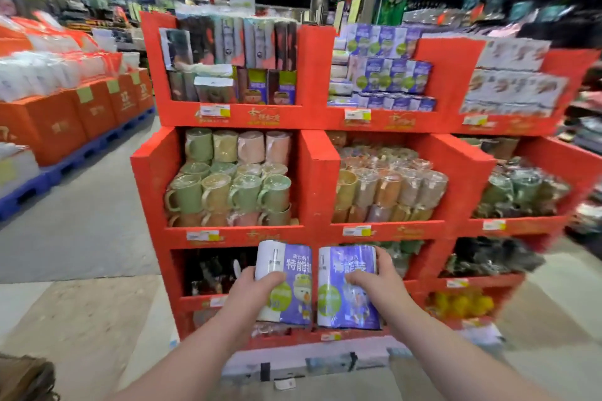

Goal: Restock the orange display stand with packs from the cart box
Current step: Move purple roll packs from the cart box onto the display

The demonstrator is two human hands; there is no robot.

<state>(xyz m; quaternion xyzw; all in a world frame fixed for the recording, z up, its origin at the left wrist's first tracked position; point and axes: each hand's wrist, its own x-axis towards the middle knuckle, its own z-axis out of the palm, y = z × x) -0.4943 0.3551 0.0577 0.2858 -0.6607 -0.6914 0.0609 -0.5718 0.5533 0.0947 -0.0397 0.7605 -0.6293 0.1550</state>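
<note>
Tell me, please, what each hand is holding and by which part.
The left hand grips the left pack by its left edge; the right hand grips the right pack by its right edge.

Left pack (298, 265) beside right pack (332, 303), before the stand (312, 172), below apparent mugs (228, 192).

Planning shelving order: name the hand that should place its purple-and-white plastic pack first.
Probably right: the right hand holds its purple-and-white pack below the matching purple packs; the left hand sits farther left.

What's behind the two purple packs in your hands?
The orange stand, low shelves. Dark goods show beside the left pack, greenish goods beside the right pack. What sits directly behind both packs is covered.
</note>
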